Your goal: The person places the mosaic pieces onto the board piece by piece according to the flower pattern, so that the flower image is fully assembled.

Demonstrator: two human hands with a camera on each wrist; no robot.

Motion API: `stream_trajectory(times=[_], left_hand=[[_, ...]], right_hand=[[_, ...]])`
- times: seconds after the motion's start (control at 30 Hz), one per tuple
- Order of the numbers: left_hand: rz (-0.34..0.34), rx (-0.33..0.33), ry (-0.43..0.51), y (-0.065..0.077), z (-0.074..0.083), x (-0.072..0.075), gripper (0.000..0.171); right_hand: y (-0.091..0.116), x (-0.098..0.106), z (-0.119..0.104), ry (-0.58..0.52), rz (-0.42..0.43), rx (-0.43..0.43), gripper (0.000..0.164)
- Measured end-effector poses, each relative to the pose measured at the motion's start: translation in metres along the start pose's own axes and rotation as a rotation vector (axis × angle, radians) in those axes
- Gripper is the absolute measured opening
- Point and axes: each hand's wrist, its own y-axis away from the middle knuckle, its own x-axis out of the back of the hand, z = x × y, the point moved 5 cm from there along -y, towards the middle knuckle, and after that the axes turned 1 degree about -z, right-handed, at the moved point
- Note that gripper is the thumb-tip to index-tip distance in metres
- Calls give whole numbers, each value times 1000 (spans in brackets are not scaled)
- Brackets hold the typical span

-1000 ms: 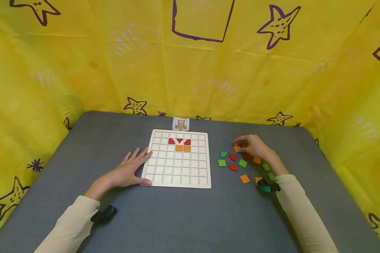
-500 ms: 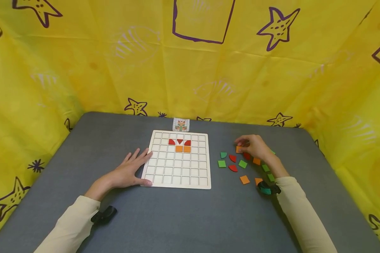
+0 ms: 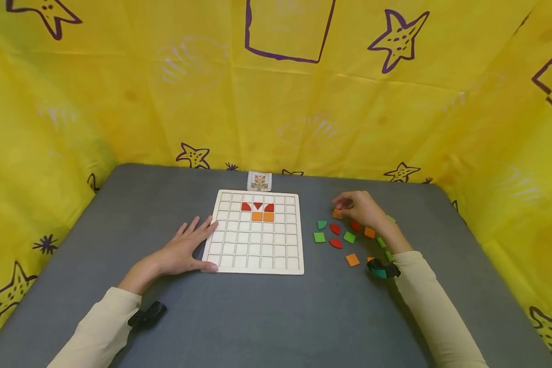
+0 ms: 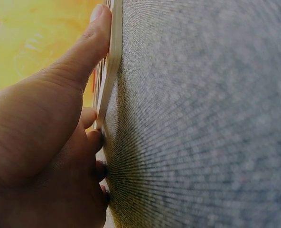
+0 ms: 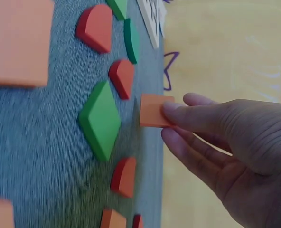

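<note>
Orange tile (image 5: 152,110) pinched in right fingers (image 5: 178,143), mostly jutting past tips; left fingers (image 3: 206,233) spread, touching edge of board (image 3: 255,249).

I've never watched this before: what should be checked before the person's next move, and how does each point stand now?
1. Right hand pinches the orange square: ok.
2. Left hand rests on the edge of the board: ok.
3. Board has room: ok, most of it is bare.
4. Orange square is over the board: not ok, it's off to the right.
5. Card is readable in detail: cannot tell, too small here.
</note>
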Motion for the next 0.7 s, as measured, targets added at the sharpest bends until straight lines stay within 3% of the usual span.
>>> stream_trajectory(times=[0.5,0.7], left_hand=[[5,4,1,-1,3,3,111],[-1,14,-5,-2,2,0,112]], right_hand=[[-32,-16,-36,-33,14,117,22],[-43,-29,-52,-48,-2,121,22]])
